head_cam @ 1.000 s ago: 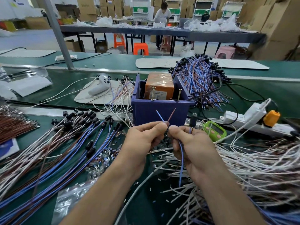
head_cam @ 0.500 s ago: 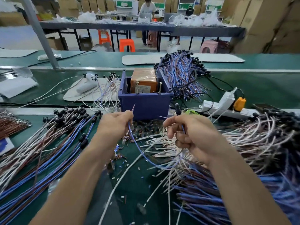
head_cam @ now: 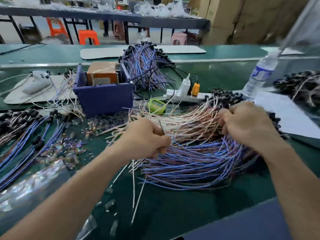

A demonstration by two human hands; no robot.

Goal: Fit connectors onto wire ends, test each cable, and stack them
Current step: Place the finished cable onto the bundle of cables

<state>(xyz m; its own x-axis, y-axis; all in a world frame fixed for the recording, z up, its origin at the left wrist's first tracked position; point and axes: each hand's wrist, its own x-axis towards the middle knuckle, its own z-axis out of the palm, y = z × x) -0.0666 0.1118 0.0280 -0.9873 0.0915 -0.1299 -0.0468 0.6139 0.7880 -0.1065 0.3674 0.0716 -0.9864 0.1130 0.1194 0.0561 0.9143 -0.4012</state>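
Honestly, my left hand [head_cam: 145, 139] pinched one thin wire [head_cam: 161, 126] while my right hand [head_cam: 245, 123] gripped strands in the pile [head_cam: 190, 163], so easing one free slowly seemed smartest.

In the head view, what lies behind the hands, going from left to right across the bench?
White handheld device, blue bin, green gadget, orange plug, water bottle.

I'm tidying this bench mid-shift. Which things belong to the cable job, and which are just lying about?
Job: left hand pinching a thin dark wire; right hand gripping the loose pile of blue, white and brown wires; finished blue cables with black connectors; dark blue plastic bin.
Lying about: clear plastic water bottle; white paper sheet; small green plastic gadget.
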